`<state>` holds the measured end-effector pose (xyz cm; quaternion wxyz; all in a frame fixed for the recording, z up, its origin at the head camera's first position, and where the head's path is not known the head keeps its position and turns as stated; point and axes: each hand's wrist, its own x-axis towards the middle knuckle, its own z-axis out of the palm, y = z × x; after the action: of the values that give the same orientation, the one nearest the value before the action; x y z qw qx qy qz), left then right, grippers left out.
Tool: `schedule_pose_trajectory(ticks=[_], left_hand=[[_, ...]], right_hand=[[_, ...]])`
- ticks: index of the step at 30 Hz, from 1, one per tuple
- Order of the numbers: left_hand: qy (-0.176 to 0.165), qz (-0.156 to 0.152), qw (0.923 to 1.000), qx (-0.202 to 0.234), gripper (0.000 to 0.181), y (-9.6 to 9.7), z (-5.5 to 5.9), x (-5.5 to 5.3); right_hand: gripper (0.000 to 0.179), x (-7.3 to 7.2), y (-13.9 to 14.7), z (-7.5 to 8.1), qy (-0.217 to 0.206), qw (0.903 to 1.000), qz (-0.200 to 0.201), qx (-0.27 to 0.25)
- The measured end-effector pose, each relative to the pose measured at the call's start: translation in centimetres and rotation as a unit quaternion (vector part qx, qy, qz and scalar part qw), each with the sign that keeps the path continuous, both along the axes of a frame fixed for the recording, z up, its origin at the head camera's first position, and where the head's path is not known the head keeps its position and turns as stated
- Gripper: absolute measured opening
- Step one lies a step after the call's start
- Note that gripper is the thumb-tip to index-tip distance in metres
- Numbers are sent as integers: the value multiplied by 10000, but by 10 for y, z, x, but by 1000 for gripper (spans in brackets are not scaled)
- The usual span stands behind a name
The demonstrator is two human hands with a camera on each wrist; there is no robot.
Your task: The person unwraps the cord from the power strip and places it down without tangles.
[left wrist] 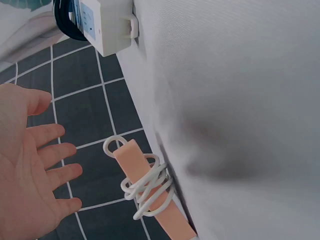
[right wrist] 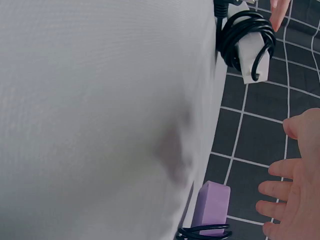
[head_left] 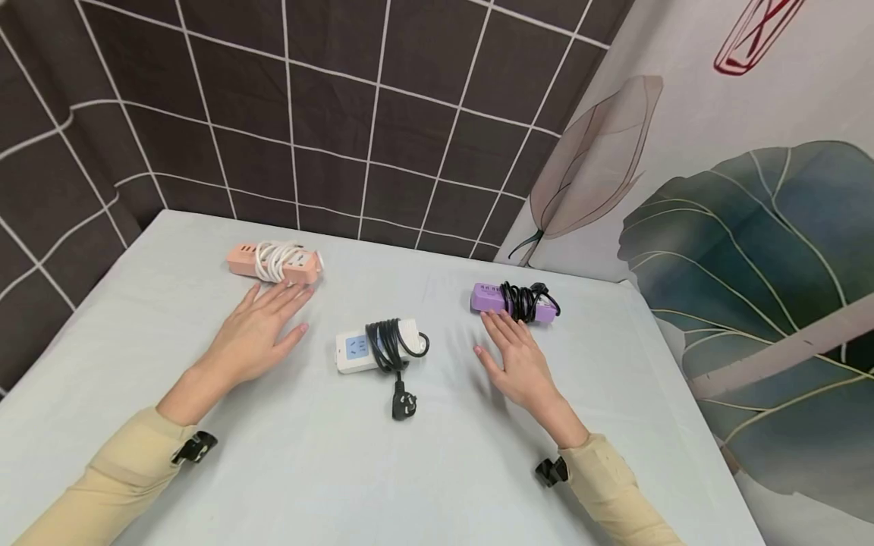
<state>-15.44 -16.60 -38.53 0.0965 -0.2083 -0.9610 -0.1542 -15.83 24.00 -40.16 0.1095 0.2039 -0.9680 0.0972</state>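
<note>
Three power strips lie on the white-covered table. A pink power strip [head_left: 242, 260] with a white cord [head_left: 275, 262] wound round it is at the back left. My left hand [head_left: 254, 337] hovers just in front of it, fingers extended and holding nothing. In the middle sits a white power strip [head_left: 347, 353] wrapped in black cord, its black plug [head_left: 403, 402] pointing toward me. At the right is a purple power strip [head_left: 485, 298] bound with black cord [head_left: 522, 302]. Near its front edge, my right hand [head_left: 517, 360] stays raised above the cloth, fingers straight, with nothing in it.
A dark tiled-pattern curtain [head_left: 328, 114] hangs behind the table [head_left: 307, 485]. To the right is a pale cloth with a large leaf print [head_left: 765, 265]. Each wrist wears a black camera mount, the left mount [head_left: 195, 447] and the right mount [head_left: 551, 472].
</note>
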Motion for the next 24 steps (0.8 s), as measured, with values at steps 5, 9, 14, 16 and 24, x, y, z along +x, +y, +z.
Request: schedule_pose_trajectory(ticks=[5, 9, 14, 16, 24], left_hand=[[38, 40, 10000, 14, 53, 0, 1, 1], [48, 35, 10000, 4, 53, -1, 2, 0], [62, 39, 10000, -1, 53, -1, 2, 1], [80, 40, 10000, 17, 52, -1, 1, 2], [184, 40, 9998, 98, 51, 0, -1, 3]], right_hand=[[60, 0, -1, 0, -7, 10000, 23, -46], [59, -1, -2, 0, -24, 10000, 28, -93], [59, -2, -3, 0, -43, 9999, 49, -91], [59, -2, -3, 0, -35, 9999, 51, -84], [59, -1, -4, -1, -35, 10000, 36, -86]])
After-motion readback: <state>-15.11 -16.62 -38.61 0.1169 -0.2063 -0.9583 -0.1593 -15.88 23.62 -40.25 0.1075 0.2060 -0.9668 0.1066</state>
